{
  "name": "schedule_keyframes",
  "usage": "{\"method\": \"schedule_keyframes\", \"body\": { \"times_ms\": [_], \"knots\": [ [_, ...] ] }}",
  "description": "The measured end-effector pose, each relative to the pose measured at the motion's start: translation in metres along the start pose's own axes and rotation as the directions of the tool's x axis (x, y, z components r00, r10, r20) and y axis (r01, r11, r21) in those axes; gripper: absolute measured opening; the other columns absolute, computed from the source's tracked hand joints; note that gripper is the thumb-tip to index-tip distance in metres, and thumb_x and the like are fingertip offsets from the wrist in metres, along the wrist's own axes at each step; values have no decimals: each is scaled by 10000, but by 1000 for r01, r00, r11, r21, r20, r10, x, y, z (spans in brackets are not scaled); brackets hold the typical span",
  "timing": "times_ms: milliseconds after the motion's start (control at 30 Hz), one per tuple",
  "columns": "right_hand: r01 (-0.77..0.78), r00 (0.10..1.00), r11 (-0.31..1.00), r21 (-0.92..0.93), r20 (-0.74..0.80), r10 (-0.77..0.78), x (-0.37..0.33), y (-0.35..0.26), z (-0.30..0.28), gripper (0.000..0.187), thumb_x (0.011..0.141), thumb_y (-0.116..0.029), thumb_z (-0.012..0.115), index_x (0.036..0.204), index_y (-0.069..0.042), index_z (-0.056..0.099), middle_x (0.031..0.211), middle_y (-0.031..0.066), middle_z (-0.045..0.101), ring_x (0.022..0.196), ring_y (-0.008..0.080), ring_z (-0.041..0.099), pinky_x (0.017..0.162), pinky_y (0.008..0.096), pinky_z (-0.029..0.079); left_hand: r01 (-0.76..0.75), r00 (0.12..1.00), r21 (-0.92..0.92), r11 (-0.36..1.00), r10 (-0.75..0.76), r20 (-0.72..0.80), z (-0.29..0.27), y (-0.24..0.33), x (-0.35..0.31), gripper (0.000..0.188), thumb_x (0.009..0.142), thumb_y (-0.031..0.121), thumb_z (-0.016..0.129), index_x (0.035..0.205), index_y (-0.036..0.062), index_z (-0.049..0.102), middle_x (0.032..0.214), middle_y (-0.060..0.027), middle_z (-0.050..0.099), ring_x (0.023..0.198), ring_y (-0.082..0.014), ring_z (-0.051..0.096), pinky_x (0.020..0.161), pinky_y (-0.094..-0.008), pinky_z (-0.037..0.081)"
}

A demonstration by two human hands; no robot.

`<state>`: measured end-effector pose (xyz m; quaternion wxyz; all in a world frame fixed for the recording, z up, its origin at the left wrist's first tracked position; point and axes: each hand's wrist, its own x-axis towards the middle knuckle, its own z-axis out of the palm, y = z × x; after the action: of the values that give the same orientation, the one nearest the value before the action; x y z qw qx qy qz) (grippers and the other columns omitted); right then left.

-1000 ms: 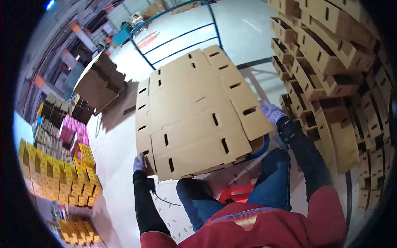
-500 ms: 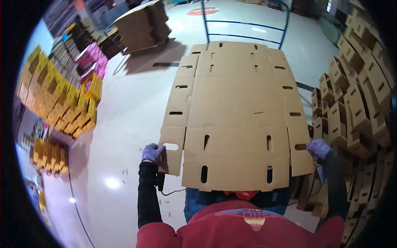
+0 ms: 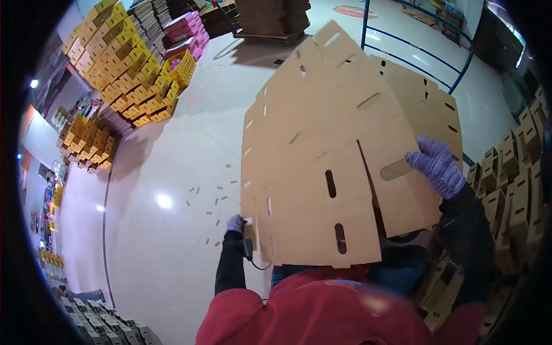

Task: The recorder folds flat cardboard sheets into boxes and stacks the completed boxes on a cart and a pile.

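Note:
A large flat brown die-cut cardboard sheet (image 3: 299, 144) with oval slots is lifted and tilted in front of me, its right side raised. My right hand (image 3: 438, 167), in a purple knit glove, is closed on its right flap beside a slot, with some fingers hidden behind the board. At the sheet's lower left edge, my left hand (image 3: 236, 223), gloved alike, is closed on the flap; its fingers are partly hidden. More flat cardboard (image 3: 411, 86) with slots lies beneath and behind the raised sheet, toward the far right.
A blue metal rail (image 3: 414, 52) stands beyond the cardboard. Brown boxes (image 3: 506, 184) are stacked close on my right. Yellow boxes (image 3: 129, 69) and a pile of flat cardboard (image 3: 273, 17) stand at the far left and back. Small scraps (image 3: 217, 201) dot the pale floor.
The top sheet has come up off the cardboard beneath and tilted, right side high. My right hand rose with it; the left stays low. My view has swung to the left.

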<state>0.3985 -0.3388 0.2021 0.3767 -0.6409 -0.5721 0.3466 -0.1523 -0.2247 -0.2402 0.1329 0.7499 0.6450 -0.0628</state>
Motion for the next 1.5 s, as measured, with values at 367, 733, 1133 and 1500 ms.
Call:
{"method": "schedule_keyframes", "body": {
  "times_ms": [367,733,1133,1500],
  "knots": [
    [-198,911,977,77,-353,212,-146,121,-91,330,818,-237,601,1051,-6,569,931,52,596,839,125,522,750,277,428,138,989,-938,317,-99,112,-178,120,7,595,768,315,671,1242,35,446,830,-67,612,704,-169,593,640,-330,491],
    [-290,803,956,-48,-556,215,-177,166,-36,239,888,-212,514,1009,-10,559,868,49,570,771,121,528,700,264,450,-433,774,-793,429,627,-84,-313,274,-23,698,767,16,653,1373,90,313,687,8,543,639,-64,514,598,-235,467],
    [380,792,252,-890,172,-586,-154,147,-88,317,681,-124,621,993,-91,570,1068,95,555,1048,291,527,941,410,409,-880,-20,472,-49,998,66,-344,308,-4,297,599,345,711,817,166,618,981,-70,597,1041,-274,536,931,-454,394],
    [-70,948,109,-992,-100,-304,-84,129,-41,296,704,-435,593,654,-143,587,657,33,551,674,219,581,613,364,430,-951,107,267,157,976,-191,-296,454,-52,510,809,403,573,1241,166,440,984,-115,586,832,-286,593,670,-394,488]
  ]
}}
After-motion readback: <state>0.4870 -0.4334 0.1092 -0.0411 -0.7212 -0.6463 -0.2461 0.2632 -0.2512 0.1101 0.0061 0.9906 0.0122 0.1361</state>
